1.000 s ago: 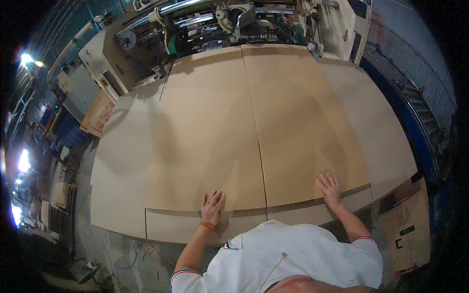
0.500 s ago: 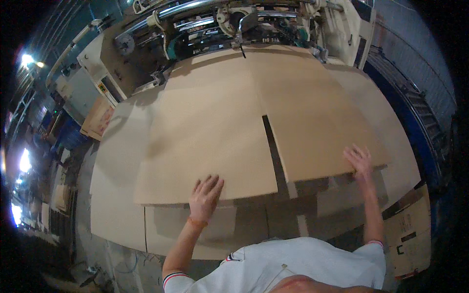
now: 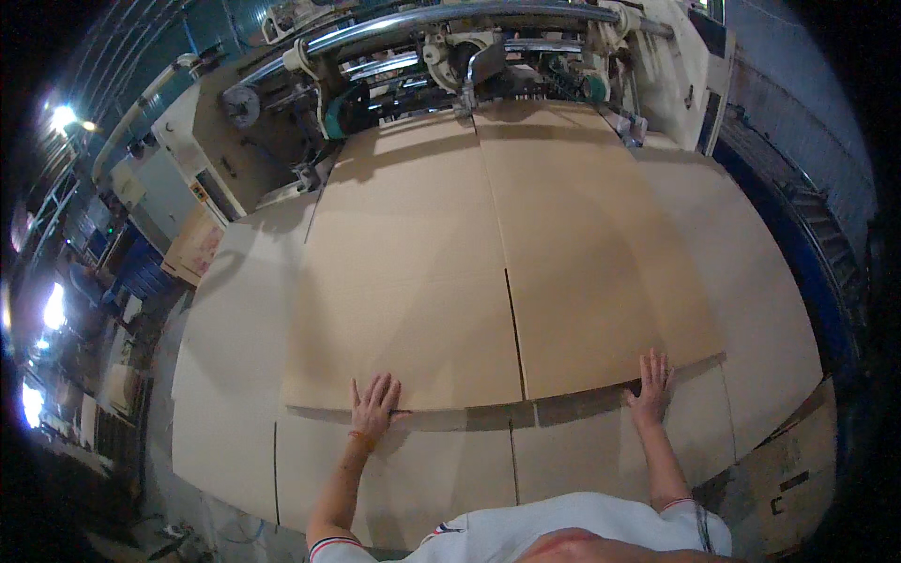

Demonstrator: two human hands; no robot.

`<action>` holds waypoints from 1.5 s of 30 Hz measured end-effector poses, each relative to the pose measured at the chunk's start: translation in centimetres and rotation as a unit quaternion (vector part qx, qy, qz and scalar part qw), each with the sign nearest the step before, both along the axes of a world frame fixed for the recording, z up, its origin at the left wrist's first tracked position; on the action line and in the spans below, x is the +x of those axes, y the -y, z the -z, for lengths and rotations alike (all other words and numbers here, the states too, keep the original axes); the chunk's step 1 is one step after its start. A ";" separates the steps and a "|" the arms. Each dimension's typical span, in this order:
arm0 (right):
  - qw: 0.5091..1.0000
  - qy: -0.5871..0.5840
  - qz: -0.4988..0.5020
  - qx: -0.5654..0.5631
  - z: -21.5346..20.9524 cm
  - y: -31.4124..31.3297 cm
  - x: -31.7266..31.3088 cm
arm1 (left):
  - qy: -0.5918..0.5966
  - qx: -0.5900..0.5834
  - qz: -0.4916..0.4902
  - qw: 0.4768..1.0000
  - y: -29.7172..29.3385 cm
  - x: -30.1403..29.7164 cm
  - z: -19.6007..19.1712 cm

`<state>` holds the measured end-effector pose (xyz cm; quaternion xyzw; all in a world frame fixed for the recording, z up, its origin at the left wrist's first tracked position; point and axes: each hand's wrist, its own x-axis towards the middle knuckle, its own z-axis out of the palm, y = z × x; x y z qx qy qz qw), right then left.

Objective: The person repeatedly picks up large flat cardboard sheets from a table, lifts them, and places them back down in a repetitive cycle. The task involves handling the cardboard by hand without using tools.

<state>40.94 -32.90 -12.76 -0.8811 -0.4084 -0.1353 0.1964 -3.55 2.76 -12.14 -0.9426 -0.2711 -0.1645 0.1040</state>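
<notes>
At the work surface: a wide stack of flat tan cardboard sheets [image 3: 404, 460] spreads across the frame and serves as the counter; bare concrete floor [image 3: 160, 507] shows at lower left.
Room: dim workshop; bright lamps [image 3: 61, 117] glare at the far left; blue wall or railing [image 3: 798, 235] runs down the right side.
Top sheet: a large slotted cardboard sheet [image 3: 526, 253] lies flat on the stack, its near edge set back from the stack's near edge.
Axis: long side runs left to right; its centre slit points away from the person, toward the machine.
Far end: the sheet's far edge lies just at the mouth of a cream-coloured feeding machine [image 3: 469, 66] with chrome rollers.
Left hand [image 3: 374, 410]: palm down, fingers spread flat across the near edge of the top sheet; nothing gripped.
Right hand [image 3: 651, 387]: palm down, fingers extended on the same edge, well apart from the left; nothing gripped.
Surroundings: a cardboard box [image 3: 195, 246] stands beside the machine at left; another carton [image 3: 793, 474] sits at lower right.
Obstructions: machine housing bounds the far side.
</notes>
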 end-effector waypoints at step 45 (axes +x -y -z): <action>0.957 0.197 -0.088 0.193 1.2 -21.2 21.8 | 0.087 0.138 0.097 0.982 -21.3 15.0 -3.6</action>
